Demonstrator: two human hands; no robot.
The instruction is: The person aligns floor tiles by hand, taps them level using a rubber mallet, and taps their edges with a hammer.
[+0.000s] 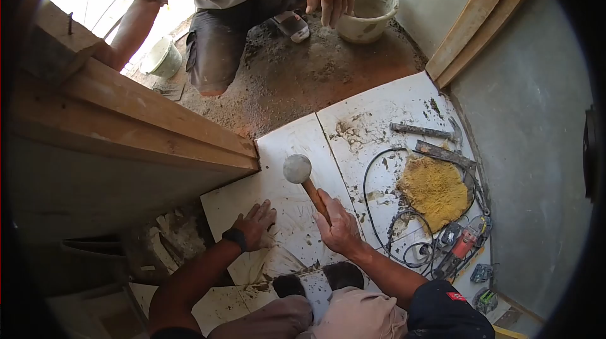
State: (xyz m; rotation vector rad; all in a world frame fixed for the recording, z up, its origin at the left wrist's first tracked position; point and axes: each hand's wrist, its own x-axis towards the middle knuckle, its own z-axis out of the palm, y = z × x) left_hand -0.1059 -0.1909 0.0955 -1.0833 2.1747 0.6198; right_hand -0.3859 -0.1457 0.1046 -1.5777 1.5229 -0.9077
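My right hand (339, 225) is wrapped round the wooden handle of a mallet (297, 168), whose pale round head is over a white floor tile (284, 197). Left of it, my left hand (255, 225) lies with its fingers spread on the same tile, a dark band (235, 238) round its wrist. Grey smears and dirt specks mark the tile. Whether the mallet head touches the tile, I cannot tell.
A co-worker (230, 17) kneels on bare ground beyond the tiles, near a bucket (367, 11). At right lie a hammer (421, 130), a yellow sponge-like piece (435, 192), a black cable (366, 197) and a red power tool (465, 243). A wooden frame (158, 118) stands left.
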